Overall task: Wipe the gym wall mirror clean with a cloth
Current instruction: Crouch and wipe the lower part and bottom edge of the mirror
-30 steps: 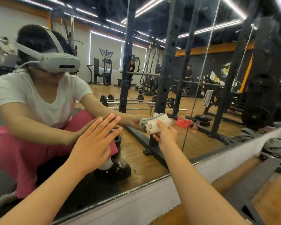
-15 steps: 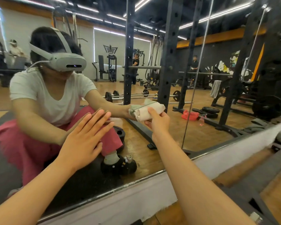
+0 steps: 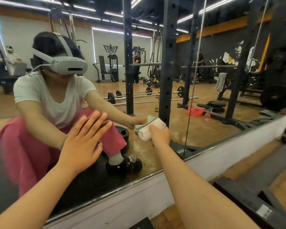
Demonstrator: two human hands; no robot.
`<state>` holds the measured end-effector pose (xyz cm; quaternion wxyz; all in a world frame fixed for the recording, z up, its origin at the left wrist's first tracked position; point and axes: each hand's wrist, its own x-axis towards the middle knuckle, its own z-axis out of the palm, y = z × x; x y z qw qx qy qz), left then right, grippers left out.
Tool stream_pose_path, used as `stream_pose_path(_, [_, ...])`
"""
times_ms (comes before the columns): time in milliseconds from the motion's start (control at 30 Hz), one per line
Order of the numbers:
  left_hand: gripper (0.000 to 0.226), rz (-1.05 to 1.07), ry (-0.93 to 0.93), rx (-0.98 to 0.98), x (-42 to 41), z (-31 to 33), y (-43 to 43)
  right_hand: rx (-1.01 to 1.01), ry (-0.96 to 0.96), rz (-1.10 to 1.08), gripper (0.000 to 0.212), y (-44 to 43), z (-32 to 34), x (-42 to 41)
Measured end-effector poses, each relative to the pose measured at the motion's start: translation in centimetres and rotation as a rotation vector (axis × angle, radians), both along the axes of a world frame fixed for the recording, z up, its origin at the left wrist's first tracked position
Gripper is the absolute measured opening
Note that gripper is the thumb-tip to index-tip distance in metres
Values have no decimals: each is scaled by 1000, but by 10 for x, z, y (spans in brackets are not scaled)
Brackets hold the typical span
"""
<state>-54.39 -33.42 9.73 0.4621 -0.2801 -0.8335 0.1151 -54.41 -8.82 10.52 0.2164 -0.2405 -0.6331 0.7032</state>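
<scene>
Gym mirror (image 3: 205, 80) shows smears low down. Left hand (image 3: 82, 142) presses flat, fingers straight. Right hand (image 3: 160, 135) squeezes the cloth (image 3: 149, 128) — soft, light, probably best bunched.

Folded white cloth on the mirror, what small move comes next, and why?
Probably slide the folded white cloth, gripped by the right hand, sideways across the large glass wall mirror; it touches the lower glass, and the left hand braces flat.
</scene>
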Motion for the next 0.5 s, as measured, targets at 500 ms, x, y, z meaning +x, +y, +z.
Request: stream_pose_path(500, [68,-55,9,51,-2,-1,2,12,245,30,44,-26,73,-9])
